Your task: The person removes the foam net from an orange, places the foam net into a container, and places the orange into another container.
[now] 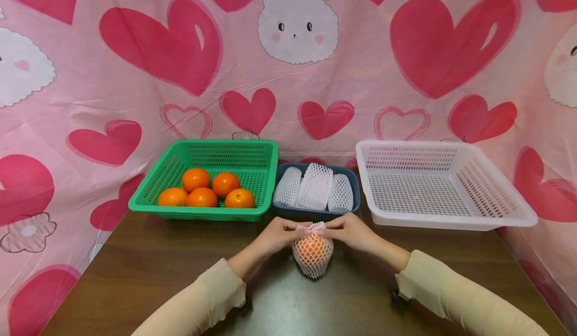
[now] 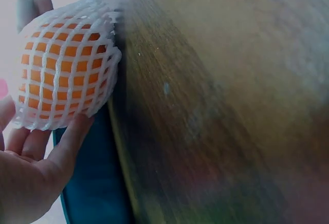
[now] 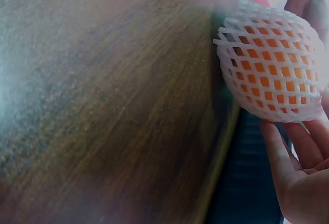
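An orange (image 1: pixel 312 246) wrapped in a white foam net sleeve (image 1: pixel 314 270) is between both hands at the front middle of the table. My left hand (image 1: pixel 276 236) pinches the upper left edge of the sleeve, thumb toward me. From the other side, my right hand (image 1: pixel 353 233) pinches the upper right edge. Orange skin shows through the mesh of the foam net (image 2: pixel 67 70) in the left wrist view. The right wrist view has the same netted fruit (image 3: pixel 275 70), with fingertips (image 3: pixel 272 131) against its side.
A green basket (image 1: pixel 203 209) at the back left holds several bare oranges (image 1: pixel 202 197). Behind the hands, a dark blue tray (image 1: pixel 355 186) contains several white foam nets (image 1: pixel 315 186). To the right stands a white basket (image 1: pixel 451 219). Everything sits on a brown wooden table (image 1: pixel 149 276) before a heart-patterned cloth.
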Action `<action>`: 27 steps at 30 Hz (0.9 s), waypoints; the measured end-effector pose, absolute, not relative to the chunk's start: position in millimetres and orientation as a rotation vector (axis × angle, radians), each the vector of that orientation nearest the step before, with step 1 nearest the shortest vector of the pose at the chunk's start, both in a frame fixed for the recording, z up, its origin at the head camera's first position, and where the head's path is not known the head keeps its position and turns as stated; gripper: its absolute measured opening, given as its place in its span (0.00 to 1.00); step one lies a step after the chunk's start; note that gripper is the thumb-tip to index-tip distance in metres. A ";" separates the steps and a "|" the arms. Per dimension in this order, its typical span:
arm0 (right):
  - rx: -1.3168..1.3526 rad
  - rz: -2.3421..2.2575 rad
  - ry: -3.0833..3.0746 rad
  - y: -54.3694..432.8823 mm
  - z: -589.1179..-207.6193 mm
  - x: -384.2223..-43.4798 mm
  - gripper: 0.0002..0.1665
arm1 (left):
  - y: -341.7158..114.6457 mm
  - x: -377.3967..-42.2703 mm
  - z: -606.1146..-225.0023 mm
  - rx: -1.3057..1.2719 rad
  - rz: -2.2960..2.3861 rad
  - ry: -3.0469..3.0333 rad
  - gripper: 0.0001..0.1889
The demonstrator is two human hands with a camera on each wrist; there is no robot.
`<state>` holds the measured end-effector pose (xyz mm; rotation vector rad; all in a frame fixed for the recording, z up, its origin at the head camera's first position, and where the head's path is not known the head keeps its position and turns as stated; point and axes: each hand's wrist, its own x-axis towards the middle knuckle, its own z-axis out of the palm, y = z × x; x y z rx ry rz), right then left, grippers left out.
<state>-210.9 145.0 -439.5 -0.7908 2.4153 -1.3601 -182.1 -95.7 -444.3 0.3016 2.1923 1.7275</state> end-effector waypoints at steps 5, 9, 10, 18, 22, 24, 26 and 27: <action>-0.791 -1.389 2.430 143.3 -437.7 -210.2 0.13 | -95.7 -181.2 -441.7 0.375 1.712 2.297 0.12; -0.796 -1.392 2.479 140.5 -434.3 -206.8 0.13 | -95.3 -179.1 -439.4 0.378 1.727 2.355 0.12; -0.799 -1.390 2.496 139.6 -433.6 -206.0 0.13 | -95.3 -178.1 -438.6 0.376 1.731 2.365 0.11; -0.855 -1.386 2.633 133.0 -432.8 -198.3 0.10 | -96.0 -177.4 -438.3 0.353 1.744 2.389 0.11; -0.923 -1.414 2.677 131.7 -433.9 -196.6 0.08 | -97.6 -178.4 -437.9 0.320 1.708 2.343 0.15; -0.949 -1.434 2.687 131.2 -435.0 -196.5 0.07 | -98.4 -178.5 -437.3 0.293 1.683 2.311 0.18; -0.952 -1.462 2.681 130.8 -435.8 -196.8 0.07 | -99.1 -178.8 -437.3 0.281 1.665 2.299 0.20; -0.943 -1.480 2.668 130.9 -436.1 -197.1 0.07 | -99.4 -178.9 -437.6 0.278 1.664 2.299 0.20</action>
